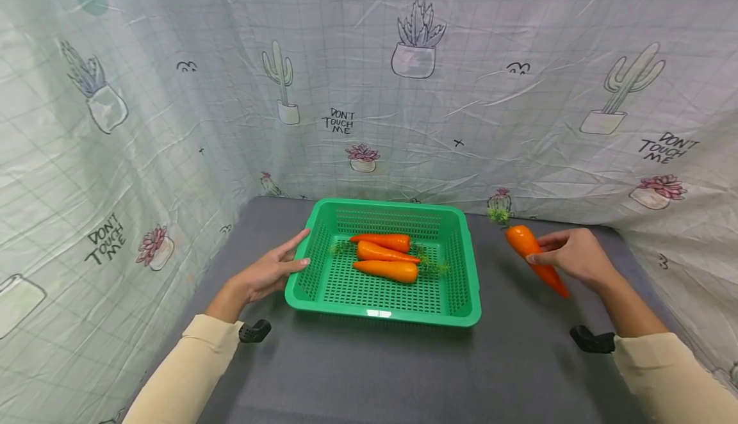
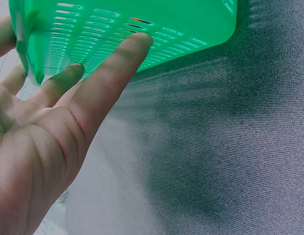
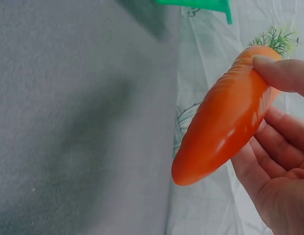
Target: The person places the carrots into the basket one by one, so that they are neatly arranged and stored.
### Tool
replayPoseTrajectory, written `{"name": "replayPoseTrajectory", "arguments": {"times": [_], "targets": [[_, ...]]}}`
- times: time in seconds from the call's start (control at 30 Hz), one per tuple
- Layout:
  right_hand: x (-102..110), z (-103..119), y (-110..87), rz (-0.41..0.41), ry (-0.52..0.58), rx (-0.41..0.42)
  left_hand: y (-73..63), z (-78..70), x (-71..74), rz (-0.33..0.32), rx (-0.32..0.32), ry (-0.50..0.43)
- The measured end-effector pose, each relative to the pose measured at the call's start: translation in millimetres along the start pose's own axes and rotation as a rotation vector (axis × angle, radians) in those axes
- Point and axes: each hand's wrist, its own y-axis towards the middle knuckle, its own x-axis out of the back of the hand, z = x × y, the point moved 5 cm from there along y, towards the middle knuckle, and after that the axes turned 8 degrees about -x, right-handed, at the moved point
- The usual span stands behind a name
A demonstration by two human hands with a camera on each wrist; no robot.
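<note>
A green plastic basket [image 1: 383, 315] with slotted walls stands on the grey table. Inside lie three orange carrots: a back one [image 1: 392, 241], a middle one [image 1: 380, 252] and a front one [image 1: 392, 271], with feathery green tops. My left hand [image 1: 273, 271] is at the basket's left side, its thumb and index finger at the rim. In the left wrist view, its extended fingers [image 2: 105, 81] lie against the outer wall. To the right of the basket, my right hand [image 1: 576, 257] holds another carrot [image 1: 524, 241] between thumb and fingers, tilted, green top away from me, above the table.
A pale curtain [image 1: 346, 91] printed with potted cacti hangs behind and on both sides of the table [image 1: 403, 373]. Its folds meet the table's back edge. Black straps with small devices [image 1: 256, 331] are on both wrists.
</note>
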Motion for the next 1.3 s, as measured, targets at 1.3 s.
{"name": "replayPoseTrajectory", "arguments": {"times": [1.3], "targets": [[-25.7, 79.5, -5.7, 0.086, 0.065, 0.154, -0.7, 0.3, 0.3, 0.018, -0.007, -0.013]]}}
